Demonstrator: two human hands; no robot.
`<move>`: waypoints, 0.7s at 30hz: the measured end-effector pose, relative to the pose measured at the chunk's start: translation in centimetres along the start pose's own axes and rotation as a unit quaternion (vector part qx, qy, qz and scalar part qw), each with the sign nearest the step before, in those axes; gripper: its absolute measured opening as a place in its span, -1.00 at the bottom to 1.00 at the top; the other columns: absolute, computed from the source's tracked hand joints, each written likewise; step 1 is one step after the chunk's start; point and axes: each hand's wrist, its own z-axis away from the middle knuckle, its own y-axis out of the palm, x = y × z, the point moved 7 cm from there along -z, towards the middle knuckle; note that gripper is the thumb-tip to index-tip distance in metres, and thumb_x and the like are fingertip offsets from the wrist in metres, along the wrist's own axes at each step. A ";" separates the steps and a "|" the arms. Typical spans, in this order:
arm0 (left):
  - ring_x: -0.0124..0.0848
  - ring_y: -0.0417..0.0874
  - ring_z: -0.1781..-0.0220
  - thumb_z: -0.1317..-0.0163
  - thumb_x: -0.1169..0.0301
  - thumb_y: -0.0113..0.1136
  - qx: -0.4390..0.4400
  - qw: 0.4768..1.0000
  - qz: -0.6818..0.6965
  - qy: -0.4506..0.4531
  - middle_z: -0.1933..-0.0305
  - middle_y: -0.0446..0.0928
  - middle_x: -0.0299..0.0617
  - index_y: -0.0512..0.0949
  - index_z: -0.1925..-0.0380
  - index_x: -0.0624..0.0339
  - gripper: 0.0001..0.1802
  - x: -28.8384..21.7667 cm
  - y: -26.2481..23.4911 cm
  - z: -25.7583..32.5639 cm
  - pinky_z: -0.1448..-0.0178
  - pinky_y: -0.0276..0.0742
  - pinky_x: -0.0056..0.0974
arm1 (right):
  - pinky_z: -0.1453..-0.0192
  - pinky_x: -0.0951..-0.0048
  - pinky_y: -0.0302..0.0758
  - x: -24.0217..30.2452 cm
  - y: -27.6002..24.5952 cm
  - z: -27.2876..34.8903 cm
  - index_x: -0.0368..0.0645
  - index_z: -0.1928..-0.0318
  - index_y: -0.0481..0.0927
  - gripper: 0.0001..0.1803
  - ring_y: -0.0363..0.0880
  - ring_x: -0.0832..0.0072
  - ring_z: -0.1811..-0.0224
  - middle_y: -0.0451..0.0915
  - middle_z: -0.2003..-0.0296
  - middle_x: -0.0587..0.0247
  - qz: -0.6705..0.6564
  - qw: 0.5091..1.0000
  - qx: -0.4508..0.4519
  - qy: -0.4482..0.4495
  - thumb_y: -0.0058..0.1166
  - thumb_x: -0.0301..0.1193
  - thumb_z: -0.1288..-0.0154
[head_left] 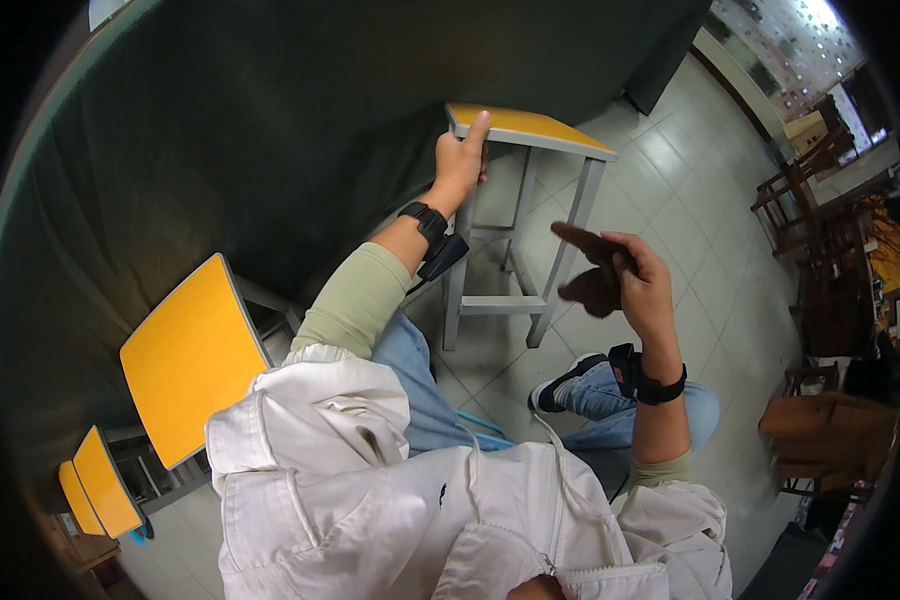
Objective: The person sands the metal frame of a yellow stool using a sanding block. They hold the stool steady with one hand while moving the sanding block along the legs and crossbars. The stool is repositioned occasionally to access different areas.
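Gripping stool edge, left hand; right hand apart.

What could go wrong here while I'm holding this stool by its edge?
The left hand grips only a corner of the yellow stool, so it might tip or twist on the smooth tiled floor. The right hand hangs free, giving no support. The stool's legs stand close to the shoe, so a slip could land them on the foot.
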 end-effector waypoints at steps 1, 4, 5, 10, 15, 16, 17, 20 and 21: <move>-0.47 0.34 0.77 -0.22 -0.17 0.13 -0.005 1.000 0.001 -0.002 0.74 0.32 -0.28 0.38 0.67 0.17 -0.38 0.0 0.0 -0.1 0.71 0.27 -0.33 | 0.07 0.50 0.50 -0.1 0.2 0.1 -0.25 0.01 0.56 -0.72 0.61 0.48 0.20 0.64 0.27 0.19 0.014 1.000 -0.012 0.000 -0.17 -0.66 -0.37; -0.48 0.35 0.76 -0.21 -0.18 0.14 0.000 1.000 -0.008 -0.006 0.72 0.32 -0.28 0.39 0.66 0.18 -0.37 0.2 -0.1 -0.2 0.72 0.28 -0.33 | -0.01 0.49 0.49 -3.7 2.8 1.1 -0.23 -0.01 0.56 -0.70 0.60 0.44 0.14 0.63 0.22 0.18 -0.029 0.999 -0.006 0.018 -0.13 -0.66 -0.33; -0.48 0.35 0.77 -0.21 -0.18 0.14 0.000 1.000 -0.007 -0.007 0.73 0.32 -0.28 0.39 0.67 0.18 -0.37 0.2 -0.2 -0.3 0.72 0.28 -0.33 | -0.11 0.44 0.46 -5.4 4.2 0.9 -0.21 -0.03 0.55 -0.69 0.59 0.33 0.05 0.61 0.14 0.13 0.068 0.998 0.013 0.001 -0.04 -0.62 -0.28; -0.47 0.34 0.79 -0.22 -0.18 0.13 0.002 1.000 -0.013 -0.009 0.75 0.31 -0.28 0.39 0.67 0.18 -0.37 0.3 -0.2 -0.4 0.71 0.28 -0.33 | -0.37 0.09 0.25 -14.8 12.6 3.9 -0.18 -0.20 0.45 -0.44 0.31 -0.05 -0.29 0.33 -0.24 -0.18 0.385 0.901 0.198 -0.010 0.21 -0.29 -0.19; -0.45 0.35 0.81 -0.23 -0.18 0.11 0.012 1.000 -0.005 -0.001 0.77 0.32 -0.26 0.38 0.70 0.18 -0.36 0.0 0.0 -0.2 0.71 0.26 -0.33 | -0.32 0.09 0.29 -16.5 13.6 4.6 -0.14 -0.27 0.37 -0.31 0.32 -0.02 -0.28 0.33 -0.26 -0.09 0.346 0.920 0.183 0.003 0.26 -0.19 -0.15; -0.46 0.36 0.81 -0.22 -0.16 0.13 0.006 1.000 -0.002 -0.006 0.77 0.32 -0.26 0.39 0.70 0.20 -0.36 0.1 -0.2 -0.2 0.72 0.28 -0.32 | -0.31 0.09 0.30 -16.2 13.5 4.4 -0.13 -0.27 0.36 -0.30 0.32 -0.01 -0.28 0.33 -0.27 -0.06 0.345 0.921 0.179 -0.004 0.26 -0.18 -0.15; -0.46 0.36 0.81 -0.21 -0.14 0.16 0.001 1.000 0.002 -0.008 0.76 0.33 -0.27 0.40 0.71 0.22 -0.36 0.0 -0.2 -0.2 0.73 0.30 -0.32 | -0.30 0.08 0.29 -16.1 13.8 4.5 -0.13 -0.27 0.36 -0.29 0.33 0.00 -0.27 0.32 -0.26 -0.04 0.351 0.915 0.199 -0.003 0.28 -0.20 -0.14; -0.47 0.36 0.81 -0.21 -0.12 0.19 -0.005 1.000 0.007 -0.014 0.75 0.34 -0.28 0.41 0.71 0.24 -0.37 0.0 -0.2 -0.2 0.74 0.32 -0.32 | -0.29 0.08 0.30 -15.4 14.9 4.7 -0.12 -0.27 0.35 -0.28 0.35 0.04 -0.25 0.30 -0.27 0.04 0.361 0.907 0.217 -0.032 0.31 -0.26 -0.10; -0.48 0.36 0.81 -0.21 -0.11 0.19 -0.005 1.000 0.008 -0.016 0.75 0.34 -0.28 0.41 0.71 0.24 -0.38 0.0 -0.2 -0.2 0.74 0.33 -0.32 | -0.27 0.08 0.30 -15.2 15.5 4.7 -0.12 -0.26 0.35 -0.28 0.35 0.05 -0.25 0.29 -0.27 0.06 0.359 0.906 0.222 -0.038 0.32 -0.28 -0.09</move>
